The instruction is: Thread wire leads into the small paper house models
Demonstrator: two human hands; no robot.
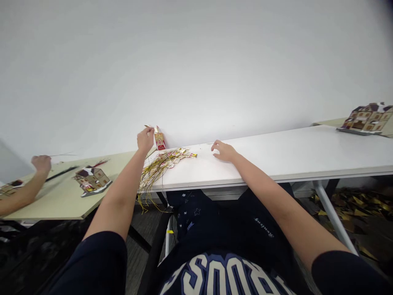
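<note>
My left hand (145, 140) is closed in a pinch at the top of a small red and gold box (160, 140), which stands against the wall. A small pale flap shows above the fingertips, and I cannot tell whether it belongs to the box. Below lies a bundle of yellow and dark strings (155, 166) with small white, red and yellow tags (176, 155), its loose ends hanging over the table's front edge. My right hand (224, 151) is over the white table (270, 153), fingers curved and apart, nothing between them, to the right of the tags.
On the left, a cream table (69, 205) holds a model house (91, 179) and a dark stick (61, 174). Another person's hand (42, 164) holds a thin strand there. A larger model house (367, 119) stands far right. Gold triangular pieces (357, 205) lie below, right.
</note>
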